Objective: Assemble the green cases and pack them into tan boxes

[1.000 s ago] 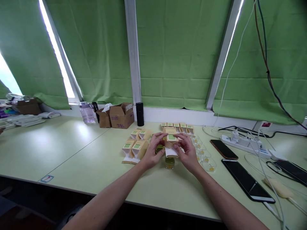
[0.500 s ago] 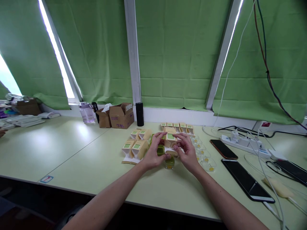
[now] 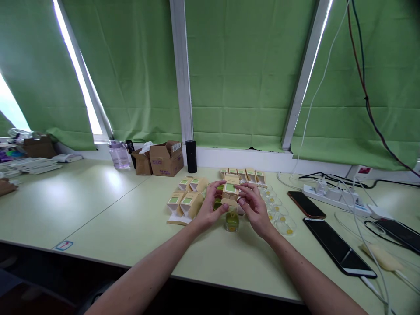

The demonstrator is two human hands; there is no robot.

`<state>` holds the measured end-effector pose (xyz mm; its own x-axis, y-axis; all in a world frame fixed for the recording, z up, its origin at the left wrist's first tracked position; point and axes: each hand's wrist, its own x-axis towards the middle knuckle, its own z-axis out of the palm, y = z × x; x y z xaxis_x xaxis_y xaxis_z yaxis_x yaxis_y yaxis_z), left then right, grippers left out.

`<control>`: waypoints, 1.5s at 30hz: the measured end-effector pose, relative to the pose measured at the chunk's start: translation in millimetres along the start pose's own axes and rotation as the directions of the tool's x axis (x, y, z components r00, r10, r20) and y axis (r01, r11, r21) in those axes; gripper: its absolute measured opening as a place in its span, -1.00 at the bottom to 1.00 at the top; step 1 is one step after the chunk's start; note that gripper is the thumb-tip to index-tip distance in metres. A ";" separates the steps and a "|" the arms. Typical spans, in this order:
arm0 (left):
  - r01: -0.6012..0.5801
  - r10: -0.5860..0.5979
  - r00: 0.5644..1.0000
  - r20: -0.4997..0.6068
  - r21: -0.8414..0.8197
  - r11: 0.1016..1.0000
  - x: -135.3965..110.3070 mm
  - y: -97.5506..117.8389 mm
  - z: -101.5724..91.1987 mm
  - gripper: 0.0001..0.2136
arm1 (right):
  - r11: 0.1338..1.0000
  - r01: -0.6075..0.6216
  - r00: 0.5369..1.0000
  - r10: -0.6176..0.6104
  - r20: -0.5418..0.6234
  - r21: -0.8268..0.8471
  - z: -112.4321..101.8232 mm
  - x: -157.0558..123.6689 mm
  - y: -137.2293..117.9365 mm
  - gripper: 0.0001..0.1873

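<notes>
Between both hands I hold a small beige cardboard box (image 3: 230, 192) with a green square on its face; its near flap hangs down. My left hand (image 3: 210, 206) grips the box's left side, thumb at the lower edge. My right hand (image 3: 256, 205) has its fingers on the right side. Just below the box stands a small glass jar (image 3: 232, 222) with green contents, apart from my fingers. More green jars are partly hidden behind my left hand. Left of it, several matching boxes (image 3: 186, 201) stand in pairs with flaps out.
Clear plastic cups (image 3: 285, 225) with yellow dots sit in a row at right. Beyond lie phones (image 3: 337, 245), a power strip (image 3: 334, 199) and cables. More boxes (image 3: 251, 175) stand behind. Cardboard cartons (image 3: 166, 158) and a bottle (image 3: 119, 154) line the wall. Another person's hand (image 3: 7, 186) shows at far left.
The box in my hands has shifted slightly left and its lower flap has turned toward me. The jar below shows more. The other person's hand has come further into view.
</notes>
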<state>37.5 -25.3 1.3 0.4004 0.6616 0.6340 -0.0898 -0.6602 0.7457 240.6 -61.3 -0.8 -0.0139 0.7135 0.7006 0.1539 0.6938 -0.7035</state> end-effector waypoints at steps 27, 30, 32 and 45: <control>0.096 -0.107 0.994 -0.040 -0.206 0.974 0.8 2.5 2.8 -0.35 | 0.998 0.057 0.998 -0.056 0.025 -0.031 6.0 -4.4 -1.6 -0.58; 0.092 -0.103 0.994 -0.043 -0.197 0.976 0.5 1.9 2.5 -0.35 | 0.997 0.062 0.998 -0.061 0.014 -0.039 7.4 -4.5 -1.8 -0.57; 0.092 -0.103 0.994 -0.044 -0.198 0.976 0.3 1.3 2.3 -0.35 | 0.997 0.063 0.998 -0.062 0.011 -0.046 7.9 -4.6 -1.9 -0.56; 0.083 -0.094 0.994 -0.050 -0.184 0.979 0.1 -1.2 2.3 -0.37 | 0.994 0.079 0.997 -0.079 0.000 -0.075 9.1 -4.6 -2.9 -0.58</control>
<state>39.8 -25.3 0.0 0.3605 0.7378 0.5708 -0.2227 -0.5261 0.8207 231.2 -65.6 -3.1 -0.0258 0.6565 0.7539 0.2265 0.7383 -0.6353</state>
